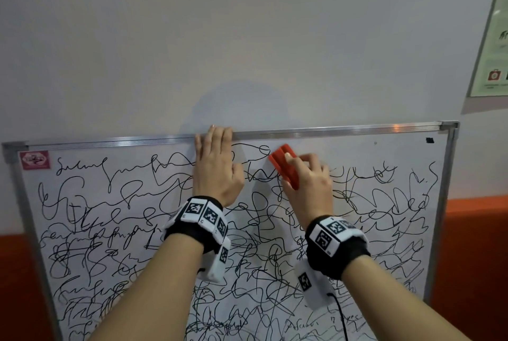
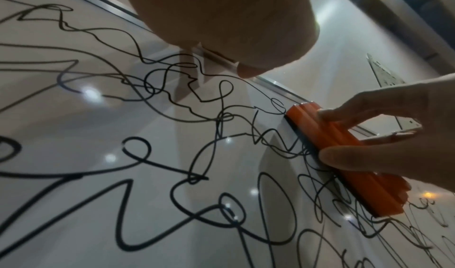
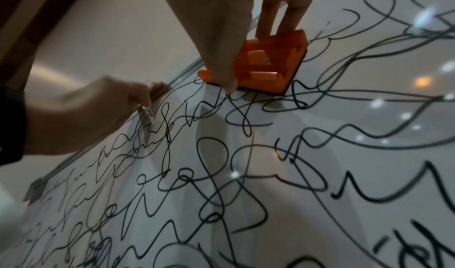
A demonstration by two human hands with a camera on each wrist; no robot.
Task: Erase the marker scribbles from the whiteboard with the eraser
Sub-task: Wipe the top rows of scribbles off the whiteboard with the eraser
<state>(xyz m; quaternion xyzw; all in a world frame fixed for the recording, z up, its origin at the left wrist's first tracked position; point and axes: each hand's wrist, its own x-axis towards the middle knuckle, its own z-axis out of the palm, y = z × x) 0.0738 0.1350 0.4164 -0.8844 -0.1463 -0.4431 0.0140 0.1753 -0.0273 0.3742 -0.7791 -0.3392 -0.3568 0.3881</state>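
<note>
A: Head view is showing the right hand (image 1: 306, 178) pinching the orange eraser (image 1: 284, 166) between thumb and fingers, so that grip is closing narrowly round the eraser body. Where is it sitting on the whiteboard (image 1: 357, 148)?

B: It is lying near the board's top edge, roughly midway along it, with its dark felt face pressing flat on the surface; the left wrist view is showing that contact plainly on the eraser (image 2: 344, 155).

A: And the left hand (image 1: 217, 167)?

B: It is resting flat, fingers straight, with the fingertips reaching over the top frame (image 1: 330, 130). That grip is holding nothing; I am reading it as steadying the board.

A: How far along is the job?

B: Barely started, I am judging. The black scribbles (image 1: 110, 230) are covering nearly the whole board, right up to both sides of the eraser.

A: So the next move?

B: Probably a firm sideways sweep along the top edge, keeping the felt flat and the pressure even, then working down in rows while the left hand is bracing.
</note>
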